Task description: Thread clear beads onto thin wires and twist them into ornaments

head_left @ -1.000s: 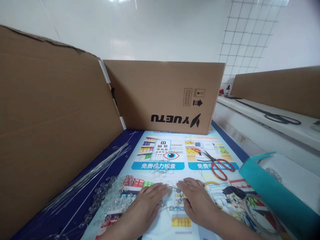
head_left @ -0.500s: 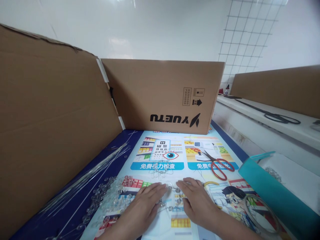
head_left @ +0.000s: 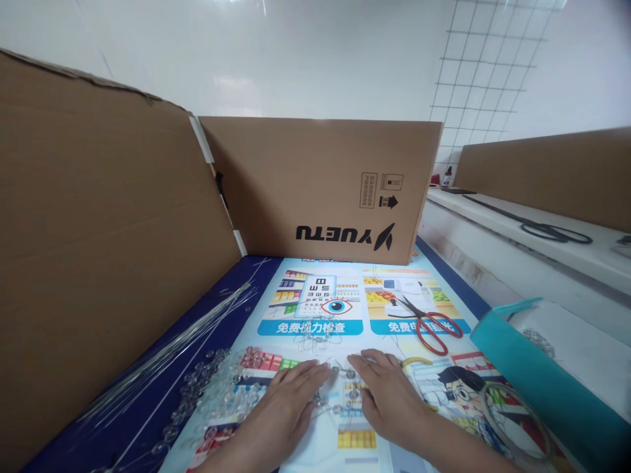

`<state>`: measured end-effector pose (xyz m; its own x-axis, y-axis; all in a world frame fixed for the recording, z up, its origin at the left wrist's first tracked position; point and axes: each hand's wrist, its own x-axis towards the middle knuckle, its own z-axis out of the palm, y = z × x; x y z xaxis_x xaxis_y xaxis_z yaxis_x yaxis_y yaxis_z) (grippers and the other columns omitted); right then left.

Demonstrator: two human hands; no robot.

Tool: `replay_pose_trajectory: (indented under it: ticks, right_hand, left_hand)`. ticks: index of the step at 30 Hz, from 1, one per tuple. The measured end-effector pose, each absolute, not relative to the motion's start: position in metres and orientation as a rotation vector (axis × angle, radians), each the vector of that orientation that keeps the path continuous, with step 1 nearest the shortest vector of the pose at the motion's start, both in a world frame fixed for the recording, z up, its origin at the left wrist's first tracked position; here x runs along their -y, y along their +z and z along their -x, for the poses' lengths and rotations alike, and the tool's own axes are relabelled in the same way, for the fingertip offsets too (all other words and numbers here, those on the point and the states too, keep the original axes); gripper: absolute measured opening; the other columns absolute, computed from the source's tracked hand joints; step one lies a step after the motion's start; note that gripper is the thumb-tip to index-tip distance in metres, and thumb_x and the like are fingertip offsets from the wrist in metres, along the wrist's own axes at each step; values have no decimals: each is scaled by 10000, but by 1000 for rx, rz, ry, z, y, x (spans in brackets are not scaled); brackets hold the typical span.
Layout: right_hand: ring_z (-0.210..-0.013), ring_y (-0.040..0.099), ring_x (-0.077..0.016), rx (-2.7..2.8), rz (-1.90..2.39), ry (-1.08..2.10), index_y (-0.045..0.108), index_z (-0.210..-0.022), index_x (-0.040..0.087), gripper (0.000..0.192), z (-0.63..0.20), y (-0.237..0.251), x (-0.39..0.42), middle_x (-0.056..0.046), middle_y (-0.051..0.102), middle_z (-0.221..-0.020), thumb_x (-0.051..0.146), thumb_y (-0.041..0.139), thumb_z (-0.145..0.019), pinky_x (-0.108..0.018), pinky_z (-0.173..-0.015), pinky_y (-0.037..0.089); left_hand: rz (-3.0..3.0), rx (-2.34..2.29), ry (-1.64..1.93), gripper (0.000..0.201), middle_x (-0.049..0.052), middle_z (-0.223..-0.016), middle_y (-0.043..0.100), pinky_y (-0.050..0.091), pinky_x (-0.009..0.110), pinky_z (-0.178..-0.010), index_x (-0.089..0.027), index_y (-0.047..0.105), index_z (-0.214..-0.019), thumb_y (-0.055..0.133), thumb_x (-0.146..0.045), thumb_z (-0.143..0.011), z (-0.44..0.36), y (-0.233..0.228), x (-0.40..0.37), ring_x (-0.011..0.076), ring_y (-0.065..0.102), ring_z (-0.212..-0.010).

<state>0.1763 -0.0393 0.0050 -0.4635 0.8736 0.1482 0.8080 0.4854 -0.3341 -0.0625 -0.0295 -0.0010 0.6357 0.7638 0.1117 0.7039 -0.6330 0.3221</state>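
1. Far left, a matt brown cardboard panel (head_left: pixel 113 230) stands upright with a ragged top edge.
2. Beside it lies a sheaf of thin, straight, glossy strands (head_left: pixel 182 355).
3. Next, smooth, clear round beads (head_left: pixel 231 394) lie heaped on the printed sheet (head_left: pixel 315 450).
4. The left hand (head_left: pixel 296 391) is palm down, fingers outstretched, apart from the right.
5. Between both hands lies a loose beaded loop (head_left: pixel 337 409), clear beads spaced along fine line; a finer tangled loop (head_left: pixel 318 335) lies beyond.
6. The right hand (head_left: pixel 387 394) is likewise flattened, its fingertips beside the beads; touch is unclear.
7. A curved yellow handle (head_left: pixel 417 361) shows behind it.
8. Farther off, red-handled metal scissors (head_left: pixel 428 324) lie with blades parted.
9. Near right, a round coil (head_left: pixel 546 433) lies beside a teal, white-lined box (head_left: pixel 542 378) containing tangled wire (head_left: pixel 539 343).
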Motion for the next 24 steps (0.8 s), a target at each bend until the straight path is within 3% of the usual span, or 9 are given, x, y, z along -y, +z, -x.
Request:
replay_pose_trajectory:
  ticks: [24]
  right_hand:
    - [-1185, 338, -219, 2414, 1397, 295, 383, -1319, 220, 538, -176, 4, 38, -25, 490, -1278, 157, 396, -784, -391, -987, 259]
  left_hand:
    - [-2629, -1173, 411, 656, 4, -1378, 430, 319, 504, -1023, -313, 273, -1367, 381, -23, -788, 62, -6, 29, 231, 359, -1263]
